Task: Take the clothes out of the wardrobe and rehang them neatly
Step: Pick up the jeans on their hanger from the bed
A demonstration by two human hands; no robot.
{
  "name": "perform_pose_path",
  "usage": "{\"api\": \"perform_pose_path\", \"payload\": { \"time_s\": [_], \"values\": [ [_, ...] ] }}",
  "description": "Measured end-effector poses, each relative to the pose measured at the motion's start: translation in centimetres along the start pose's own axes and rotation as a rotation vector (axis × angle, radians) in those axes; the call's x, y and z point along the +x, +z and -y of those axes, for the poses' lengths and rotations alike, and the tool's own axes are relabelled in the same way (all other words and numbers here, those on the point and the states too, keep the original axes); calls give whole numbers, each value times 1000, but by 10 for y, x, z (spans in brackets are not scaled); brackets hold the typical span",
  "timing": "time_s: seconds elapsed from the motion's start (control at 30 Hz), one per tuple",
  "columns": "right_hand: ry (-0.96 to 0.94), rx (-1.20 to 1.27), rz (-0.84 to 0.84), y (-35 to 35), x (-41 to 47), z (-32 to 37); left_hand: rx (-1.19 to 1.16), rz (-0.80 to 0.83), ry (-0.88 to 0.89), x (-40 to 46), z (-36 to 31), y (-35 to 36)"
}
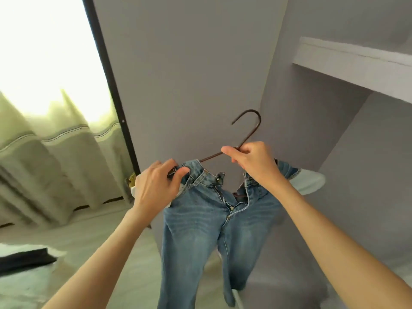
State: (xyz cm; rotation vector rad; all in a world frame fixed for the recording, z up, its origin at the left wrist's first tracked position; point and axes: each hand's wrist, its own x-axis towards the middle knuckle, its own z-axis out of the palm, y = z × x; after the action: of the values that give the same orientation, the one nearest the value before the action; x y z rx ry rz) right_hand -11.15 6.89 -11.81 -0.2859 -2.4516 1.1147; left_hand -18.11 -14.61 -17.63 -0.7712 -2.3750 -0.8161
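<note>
- Pale curtain (55,139) fills the left of the frame; a dark garment (24,259) lies at lower left.
- Left hand (153,186) pinches the waistband of the jeans (200,219), frame centre.
- Right hand (249,161) grips the hanger (252,126) neck; hook free, unhung.
- Shelf (356,63) at upper right.
- Status: jeans out of the wardrobe, zip open; straightening and rehanging remain.

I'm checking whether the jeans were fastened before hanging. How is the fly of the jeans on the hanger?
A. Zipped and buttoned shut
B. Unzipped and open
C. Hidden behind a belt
B: the jeans hang from the hanger with zipper teeth parted and the waistband spread apart.
</note>
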Motion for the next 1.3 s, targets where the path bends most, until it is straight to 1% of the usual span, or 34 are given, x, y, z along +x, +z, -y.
{"api": "perform_pose_path", "payload": {
  "time_s": [0.07,0.2,0.3,0.43,0.5,0.53,0.63,0.7,0.77,0.87,1.0,1.07,1.17,1.23,1.3],
  "values": [
    [-100,-44,67,21,4,11,58,-50,-134,-18,7,-19],
    [-282,-176,204,71,-2,38,142,-99,-343,-65,25,-54],
    [-462,-247,277,105,-14,59,212,-130,-502,-103,38,-86],
    [-745,-254,289,148,-27,86,304,-245,-684,-156,60,-141],
    [-846,-259,259,174,-29,101,362,-316,-769,-181,74,-171],
    [-881,-266,270,188,-31,111,384,-348,-812,-193,80,-186],
    [-936,-267,404,235,-44,148,448,-414,-938,-223,93,-228],
    [-987,-222,443,269,-58,175,496,-450,-991,-243,98,-251],
    [-1028,-161,499,299,-75,201,535,-480,-1042,-265,103,-274],
    [-1025,-8,613,335,-106,227,587,-505,-1136,-300,106,-304],
    [-1070,133,677,357,-150,254,610,-535,-1300,-346,90,-331],
    [-1122,115,673,365,-168,267,578,-545,-1355,-362,80,-345],
    [-1208,135,689,380,-189,285,602,-566,-1438,-381,65,-363],
    [-1257,174,732,388,-200,299,653,-611,-1495,-391,54,-367],
    [-1311,200,763,392,-210,315,715,-682,-1509,-398,43,-369]
  ]
}}
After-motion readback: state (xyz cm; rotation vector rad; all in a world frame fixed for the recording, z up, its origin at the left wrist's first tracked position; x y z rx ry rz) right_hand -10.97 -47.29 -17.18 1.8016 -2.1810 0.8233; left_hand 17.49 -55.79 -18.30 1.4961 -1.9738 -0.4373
